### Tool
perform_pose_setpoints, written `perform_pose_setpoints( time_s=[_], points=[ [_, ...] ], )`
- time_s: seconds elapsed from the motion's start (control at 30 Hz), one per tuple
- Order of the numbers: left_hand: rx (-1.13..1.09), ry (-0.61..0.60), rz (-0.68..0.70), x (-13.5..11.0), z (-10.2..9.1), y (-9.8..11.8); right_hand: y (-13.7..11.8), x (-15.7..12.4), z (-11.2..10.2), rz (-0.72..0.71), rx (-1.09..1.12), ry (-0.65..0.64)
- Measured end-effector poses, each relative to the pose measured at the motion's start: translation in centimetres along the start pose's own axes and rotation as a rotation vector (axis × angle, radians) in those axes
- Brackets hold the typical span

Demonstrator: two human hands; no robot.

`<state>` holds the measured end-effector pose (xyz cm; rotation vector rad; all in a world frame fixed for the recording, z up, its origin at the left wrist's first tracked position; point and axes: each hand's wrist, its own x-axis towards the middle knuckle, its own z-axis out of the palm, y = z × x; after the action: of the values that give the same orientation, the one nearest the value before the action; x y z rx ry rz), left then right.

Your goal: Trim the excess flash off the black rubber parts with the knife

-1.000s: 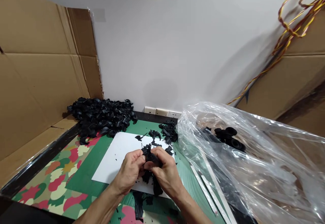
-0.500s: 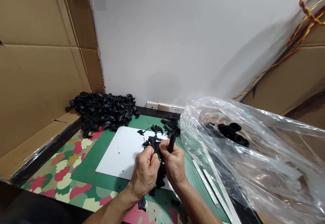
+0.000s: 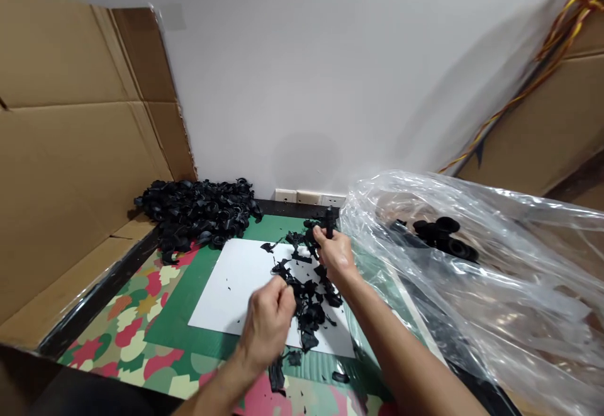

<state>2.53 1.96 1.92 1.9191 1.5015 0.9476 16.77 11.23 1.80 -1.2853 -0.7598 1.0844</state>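
Note:
My left hand (image 3: 271, 312) is a closed fist above the front part of the white sheet (image 3: 226, 284); whatever it may hold is hidden. Farther forward, my right hand (image 3: 337, 255) grips a black rod-like tool handle (image 3: 329, 222) that points up. The tool's working end does not show. Black rubbery scraps (image 3: 310, 312) lie scattered over the sheet between and beneath the hands. A small heap of black shreds (image 3: 309, 224) sits just beyond the right hand's fingers.
A large pile of curled black pieces (image 3: 202, 208) rests at the back left beside a cardboard panel (image 3: 70, 151). On the right, a clear plastic bag (image 3: 472, 303) contains black round parts (image 3: 446, 236). A green mat (image 3: 174, 315) lies under the sheet; wall sockets (image 3: 309, 197) are behind.
My hands have parted. The right hand has moved forward and away with the tool handle, baring the scraps on the sheet; the left fist has stayed near its place. The view has shifted slightly.

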Motion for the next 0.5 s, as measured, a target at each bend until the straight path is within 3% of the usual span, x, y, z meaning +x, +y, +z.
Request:
perform_pose_setpoints(
  time_s=[0.17,0.27,0.37,0.43,0.5],
  points=[
    [0.544,-0.086,0.042,3.6,-3.3,-1.8,-0.5,-1.9,-0.6,0.121,0.029,-0.248],
    [0.710,-0.104,0.102,4.5,-4.1,-2.5,-0.2,-3.6,-1.2,0.193,0.060,-0.402],
    [0.664,0.052,0.105,4.6,-4.1,-2.6,0.0,-4.4,-1.7,0.260,0.097,-0.524],
    [0.503,0.150,0.090,4.5,-4.0,-2.3,0.0,-4.6,-1.8,0.277,0.095,-0.560],
    [0.257,0.080,0.132,4.3,-4.0,-1.6,0.0,-4.8,-1.7,0.281,0.078,-0.590]
  ],
)
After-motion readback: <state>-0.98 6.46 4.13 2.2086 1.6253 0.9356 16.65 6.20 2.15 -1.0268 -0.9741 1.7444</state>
